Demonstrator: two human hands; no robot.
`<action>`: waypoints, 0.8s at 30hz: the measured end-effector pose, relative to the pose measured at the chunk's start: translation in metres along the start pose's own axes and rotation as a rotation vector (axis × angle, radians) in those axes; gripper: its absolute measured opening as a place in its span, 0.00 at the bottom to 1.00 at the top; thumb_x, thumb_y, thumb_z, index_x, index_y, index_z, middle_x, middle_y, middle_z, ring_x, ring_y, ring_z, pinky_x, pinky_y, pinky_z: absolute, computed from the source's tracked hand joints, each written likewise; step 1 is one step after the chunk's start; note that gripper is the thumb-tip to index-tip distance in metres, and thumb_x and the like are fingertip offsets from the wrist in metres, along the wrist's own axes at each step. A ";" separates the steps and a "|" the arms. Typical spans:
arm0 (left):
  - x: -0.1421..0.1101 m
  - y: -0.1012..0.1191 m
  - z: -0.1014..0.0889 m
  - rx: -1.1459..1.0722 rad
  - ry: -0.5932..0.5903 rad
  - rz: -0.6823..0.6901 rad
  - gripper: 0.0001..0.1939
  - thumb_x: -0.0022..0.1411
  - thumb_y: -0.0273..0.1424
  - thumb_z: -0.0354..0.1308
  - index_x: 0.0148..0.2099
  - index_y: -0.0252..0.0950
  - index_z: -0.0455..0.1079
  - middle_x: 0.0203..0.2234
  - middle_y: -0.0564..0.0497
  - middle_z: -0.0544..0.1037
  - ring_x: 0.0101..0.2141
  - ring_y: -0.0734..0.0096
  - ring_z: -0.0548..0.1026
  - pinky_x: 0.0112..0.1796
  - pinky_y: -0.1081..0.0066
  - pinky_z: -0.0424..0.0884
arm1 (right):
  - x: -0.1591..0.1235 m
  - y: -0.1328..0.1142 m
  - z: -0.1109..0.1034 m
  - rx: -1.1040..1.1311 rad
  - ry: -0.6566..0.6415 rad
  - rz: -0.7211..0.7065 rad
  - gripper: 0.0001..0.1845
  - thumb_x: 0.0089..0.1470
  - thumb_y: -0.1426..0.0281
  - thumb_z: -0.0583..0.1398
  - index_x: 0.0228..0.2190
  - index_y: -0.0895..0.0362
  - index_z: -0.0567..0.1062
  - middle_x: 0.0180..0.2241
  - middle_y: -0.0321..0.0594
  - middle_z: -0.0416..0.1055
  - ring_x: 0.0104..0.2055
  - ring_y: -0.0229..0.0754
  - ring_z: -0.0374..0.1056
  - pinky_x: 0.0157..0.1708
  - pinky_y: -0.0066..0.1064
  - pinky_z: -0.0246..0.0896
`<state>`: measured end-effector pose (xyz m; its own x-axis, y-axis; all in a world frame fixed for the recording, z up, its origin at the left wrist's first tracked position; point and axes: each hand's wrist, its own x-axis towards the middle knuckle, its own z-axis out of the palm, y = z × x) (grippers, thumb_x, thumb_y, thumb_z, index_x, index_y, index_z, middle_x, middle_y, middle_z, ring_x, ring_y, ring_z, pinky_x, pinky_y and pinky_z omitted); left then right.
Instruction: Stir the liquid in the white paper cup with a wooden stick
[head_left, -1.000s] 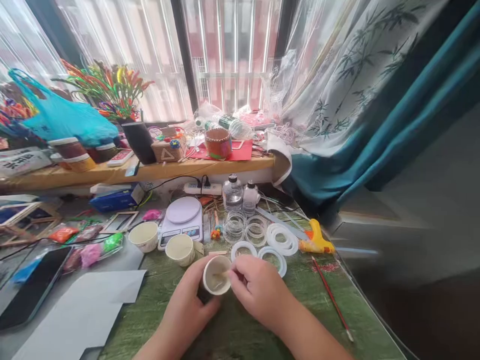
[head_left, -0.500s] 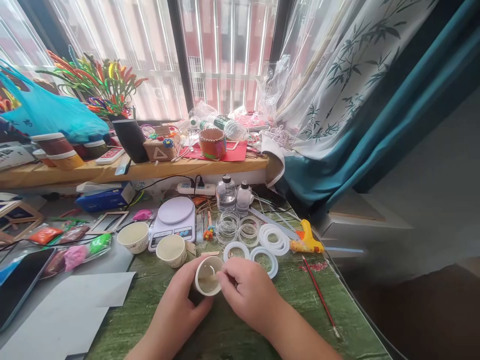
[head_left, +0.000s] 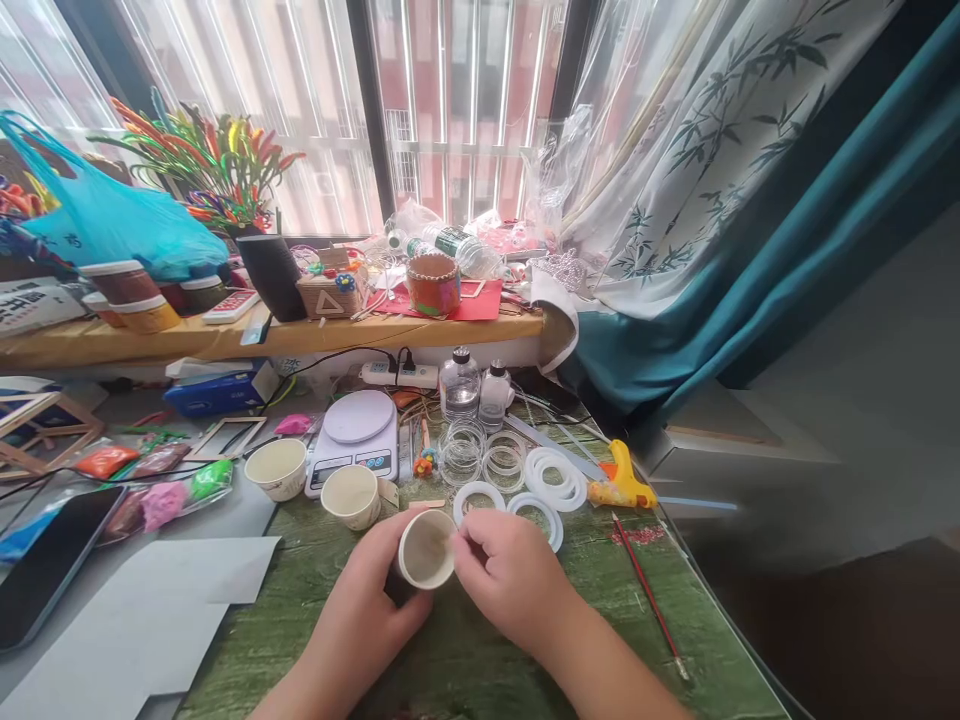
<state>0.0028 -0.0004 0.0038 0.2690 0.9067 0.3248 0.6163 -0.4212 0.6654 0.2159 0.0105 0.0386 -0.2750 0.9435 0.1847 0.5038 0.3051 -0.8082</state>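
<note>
Well, in the head view the left hand grasps a small white paper cup, fingers wrapped around its side, its mouth tilted up toward the camera. The right hand sits against the rim, its fingertips curled at the opening (whether they pinch anything small there, the cup and knuckles hide). The cup's base is hidden, so any contact with the green-patterned tabletop cannot be told, and the pale inside is too blurred to read.

Only this cup is in hand. A second paper cup stands just left of the hands, and a third sits further left on a grey board. Nearby, untouched, lie two white rings, stacked clear plastic rings, a kitchen scale and a yellow hot glue gun. Both forearms run out of frame.
</note>
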 end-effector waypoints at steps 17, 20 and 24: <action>-0.001 0.001 -0.001 -0.013 0.012 -0.005 0.38 0.55 0.19 0.59 0.67 0.48 0.69 0.61 0.47 0.80 0.61 0.49 0.78 0.62 0.48 0.75 | -0.001 -0.001 -0.001 -0.047 0.004 -0.042 0.18 0.65 0.69 0.55 0.24 0.53 0.56 0.24 0.31 0.58 0.27 0.38 0.53 0.29 0.33 0.43; -0.001 0.002 -0.002 -0.026 0.008 -0.005 0.39 0.55 0.19 0.59 0.67 0.49 0.70 0.61 0.48 0.80 0.61 0.50 0.78 0.62 0.48 0.75 | 0.000 0.002 0.000 0.004 -0.023 -0.037 0.17 0.65 0.68 0.56 0.24 0.53 0.59 0.24 0.32 0.61 0.28 0.38 0.55 0.29 0.33 0.45; -0.001 0.001 -0.002 -0.024 0.014 0.001 0.40 0.54 0.19 0.60 0.67 0.51 0.69 0.62 0.49 0.80 0.61 0.50 0.78 0.61 0.47 0.76 | 0.002 0.003 -0.003 0.010 0.043 -0.054 0.16 0.67 0.68 0.55 0.25 0.53 0.61 0.25 0.33 0.61 0.29 0.39 0.57 0.30 0.33 0.46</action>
<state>0.0018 -0.0015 0.0059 0.2592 0.9061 0.3343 0.5984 -0.4223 0.6808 0.2195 0.0135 0.0385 -0.2665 0.9303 0.2521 0.4809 0.3550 -0.8017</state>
